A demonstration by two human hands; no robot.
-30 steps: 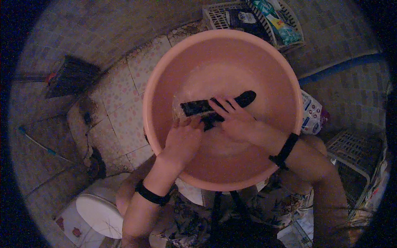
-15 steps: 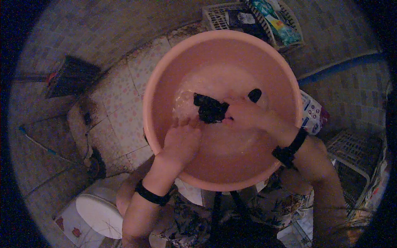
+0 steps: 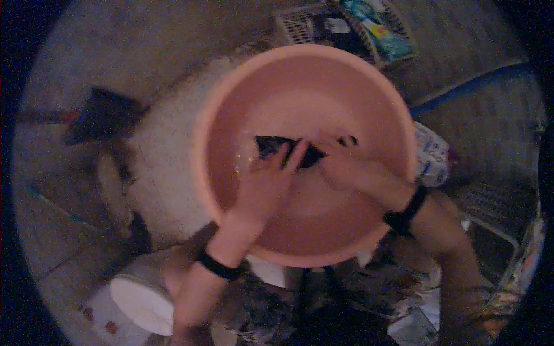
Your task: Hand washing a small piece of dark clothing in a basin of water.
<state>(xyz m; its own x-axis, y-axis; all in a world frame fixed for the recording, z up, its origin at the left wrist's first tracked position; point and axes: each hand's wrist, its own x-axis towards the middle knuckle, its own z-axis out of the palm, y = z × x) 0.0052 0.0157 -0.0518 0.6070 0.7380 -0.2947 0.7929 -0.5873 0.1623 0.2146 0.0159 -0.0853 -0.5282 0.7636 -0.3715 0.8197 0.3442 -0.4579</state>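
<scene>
A wet black cloth (image 3: 269,145), its exact kind not clear, lies low in a large pink basin (image 3: 309,259) with shallow water in it. My left hand (image 3: 262,179) rests over the near side of the cloth, fingers stretched out and apart across it. On the other side, my right hand (image 3: 343,164) is closed round the cloth's right part. A small black end of it shows beyond the right fingers. Both hands are somewhat blurred, and the right fingertips are partly hidden.
The basin stands in front of my knees on a patterned tile floor (image 3: 167,155). Behind it are plastic baskets (image 3: 294,26) with packages. At the right are a white package (image 3: 430,155) and a grey crate (image 3: 490,213); at the left, a dark dustpan (image 3: 107,115) and a white lid (image 3: 141,303).
My left hand has moved up and right, its fingers opening out over the cloth. The cloth is spread flatter and wider to the left. The view has shifted slightly and blurred.
</scene>
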